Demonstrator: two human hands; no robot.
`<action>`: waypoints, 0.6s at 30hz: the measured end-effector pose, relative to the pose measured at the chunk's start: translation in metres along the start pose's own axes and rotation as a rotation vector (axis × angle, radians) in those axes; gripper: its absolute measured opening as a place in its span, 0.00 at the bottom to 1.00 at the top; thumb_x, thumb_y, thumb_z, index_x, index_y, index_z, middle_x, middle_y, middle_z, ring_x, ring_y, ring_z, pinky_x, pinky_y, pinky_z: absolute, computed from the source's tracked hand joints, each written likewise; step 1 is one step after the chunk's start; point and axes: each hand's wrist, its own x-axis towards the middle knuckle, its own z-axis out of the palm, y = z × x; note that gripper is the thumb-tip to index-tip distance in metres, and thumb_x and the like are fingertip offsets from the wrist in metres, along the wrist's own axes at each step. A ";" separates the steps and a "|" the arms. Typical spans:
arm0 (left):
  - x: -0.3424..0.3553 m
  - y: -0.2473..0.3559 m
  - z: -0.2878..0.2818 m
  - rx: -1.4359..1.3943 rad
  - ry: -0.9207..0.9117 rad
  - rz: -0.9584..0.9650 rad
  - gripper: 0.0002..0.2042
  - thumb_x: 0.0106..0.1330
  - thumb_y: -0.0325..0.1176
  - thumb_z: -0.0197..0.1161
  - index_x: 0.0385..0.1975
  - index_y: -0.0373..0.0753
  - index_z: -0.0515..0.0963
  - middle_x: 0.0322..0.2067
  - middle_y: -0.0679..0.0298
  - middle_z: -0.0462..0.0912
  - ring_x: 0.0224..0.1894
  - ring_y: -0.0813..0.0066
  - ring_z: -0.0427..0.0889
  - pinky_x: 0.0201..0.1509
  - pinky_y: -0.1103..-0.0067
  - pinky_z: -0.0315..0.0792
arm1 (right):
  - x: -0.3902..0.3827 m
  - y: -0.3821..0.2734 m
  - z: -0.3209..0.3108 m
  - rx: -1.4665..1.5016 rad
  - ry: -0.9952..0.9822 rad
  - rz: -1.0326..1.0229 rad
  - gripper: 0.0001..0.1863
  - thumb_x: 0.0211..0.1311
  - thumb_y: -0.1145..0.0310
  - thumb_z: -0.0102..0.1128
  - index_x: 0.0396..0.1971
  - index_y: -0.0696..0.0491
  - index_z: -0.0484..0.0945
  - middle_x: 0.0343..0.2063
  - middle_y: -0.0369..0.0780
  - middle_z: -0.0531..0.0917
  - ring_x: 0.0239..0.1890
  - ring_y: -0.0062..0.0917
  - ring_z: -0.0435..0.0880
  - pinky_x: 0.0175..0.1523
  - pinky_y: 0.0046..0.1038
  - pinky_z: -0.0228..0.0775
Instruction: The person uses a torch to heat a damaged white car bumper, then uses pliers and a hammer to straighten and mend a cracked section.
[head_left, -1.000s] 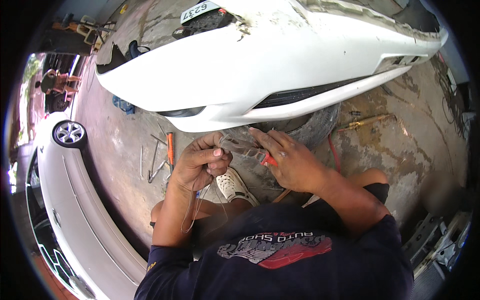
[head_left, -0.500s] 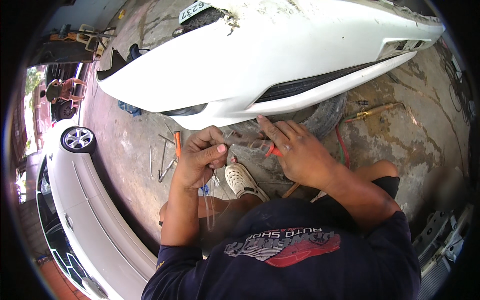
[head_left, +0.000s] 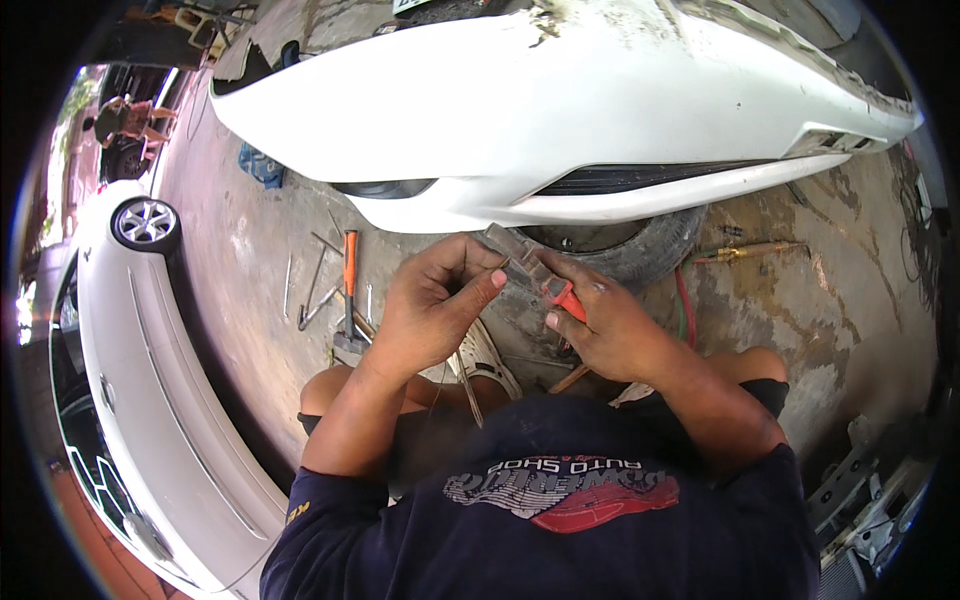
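My left hand point(head_left: 440, 300) is closed, thumb and forefinger pinched on the end of some thin wire. The rest of the thin wire point(head_left: 466, 388) hangs below that palm, over my lap. Red-handled pliers point(head_left: 561, 292) are gripped in my right hand point(head_left: 615, 325), their metal jaws pointing up and left, right beside my left fingertips. Whether the jaws touch the wire I cannot tell. Just beyond both hands lies a white car bumper point(head_left: 480, 120), partly over a black tyre point(head_left: 650, 250).
An orange-handled hammer point(head_left: 350, 280) and several metal tools lie on the concrete floor at left. A brass torch point(head_left: 760, 252) with red and green hoses rests at right. A light-coloured car point(head_left: 170, 400) stands at far left; a person point(head_left: 125, 120) is in the background.
The pliers have swung up, their jaws now showing plainly by my left fingertips. The wire has shifted in my left hand. My view has tilted, bringing the hammer head into sight.
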 end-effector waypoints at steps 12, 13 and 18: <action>-0.011 0.016 -0.008 0.331 0.038 0.012 0.24 0.66 0.33 0.79 0.58 0.39 0.74 0.43 0.64 0.82 0.40 0.81 0.80 0.41 0.80 0.75 | 0.005 -0.020 0.001 -0.027 -0.024 0.070 0.30 0.71 0.63 0.67 0.69 0.59 0.72 0.67 0.59 0.76 0.70 0.52 0.76 0.73 0.43 0.68; -0.004 0.032 -0.014 0.223 -0.089 -0.090 0.31 0.65 0.38 0.80 0.65 0.42 0.72 0.49 0.62 0.80 0.44 0.78 0.80 0.46 0.78 0.76 | 0.006 -0.009 0.004 -0.030 0.031 -0.011 0.30 0.70 0.63 0.68 0.67 0.59 0.74 0.61 0.58 0.81 0.65 0.52 0.80 0.69 0.43 0.71; 0.014 0.006 -0.022 -0.071 -0.417 0.036 0.23 0.70 0.34 0.75 0.63 0.40 0.78 0.52 0.63 0.85 0.52 0.75 0.83 0.58 0.75 0.77 | 0.005 -0.002 0.023 -0.074 0.020 0.057 0.28 0.65 0.61 0.72 0.61 0.60 0.79 0.39 0.55 0.90 0.45 0.53 0.91 0.53 0.42 0.82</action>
